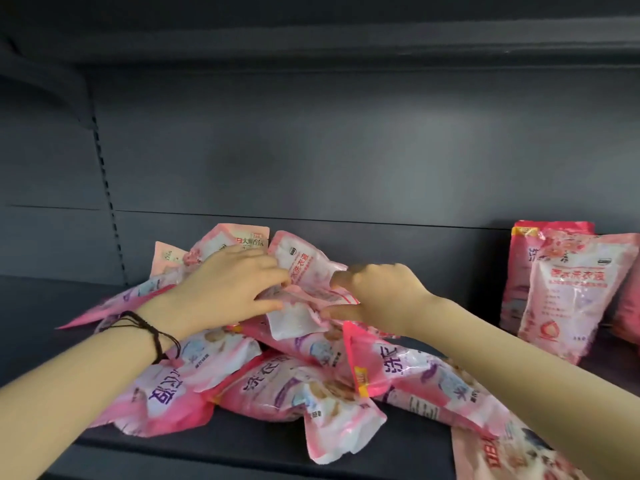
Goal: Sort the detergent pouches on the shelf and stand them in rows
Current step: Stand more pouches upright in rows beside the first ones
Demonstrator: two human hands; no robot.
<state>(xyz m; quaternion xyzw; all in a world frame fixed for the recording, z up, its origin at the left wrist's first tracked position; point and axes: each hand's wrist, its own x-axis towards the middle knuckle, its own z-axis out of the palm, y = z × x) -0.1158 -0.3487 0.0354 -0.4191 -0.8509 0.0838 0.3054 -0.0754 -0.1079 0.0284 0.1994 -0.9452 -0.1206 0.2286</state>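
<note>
Several pink detergent pouches lie in a loose heap (277, 386) on the dark shelf (221, 441). On top of the heap rests a pale pink pouch (303, 263), tilted, with a white-backed one (294, 320) just below it. My left hand (228, 282), a dark cord on its wrist, reaches over the heap; its fingers and thumb close on the top pouch's left edge. My right hand (377, 292) pinches the same pouch's lower right edge between curled index finger and thumb. At the right, two pouches (568, 299) stand upright, one partly behind the other.
The shelf's grey back panel (346, 168) rises behind the heap, with a slotted upright (107, 188) at the left. Another shelf overhangs above. One pouch (512, 455) sticks out at the front right edge. Bare shelf shows left of the heap.
</note>
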